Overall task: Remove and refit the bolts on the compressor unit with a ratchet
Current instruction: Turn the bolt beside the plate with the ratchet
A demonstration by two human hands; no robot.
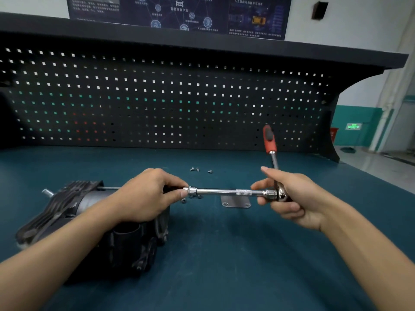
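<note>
Compressor unit (130,248) lies on its side on the blue-green table (224,254), dark and ribbed; the left hand (148,194) rests on top of it, with its fingers and thumb pinching the socket (192,190) at the end of a long shiny bar (224,191); the bar runs flat out to the right of the compressor unit, above the table; at its far end sits the ratchet (270,147), and the right hand (289,198) is curled around the ratchet's round head; the red handle sticks up and away from the person; three small bolts (197,169) lie loose on the table, behind the bar and to the right of the compressor unit; a few tiny dark bits (190,197) lie just beside the compressor unit, under the socket; a small grey plate (235,202) lies flat a little farther right, under the bar; a black board full of holes (157,97) stands far behind the compressor unit.
</note>
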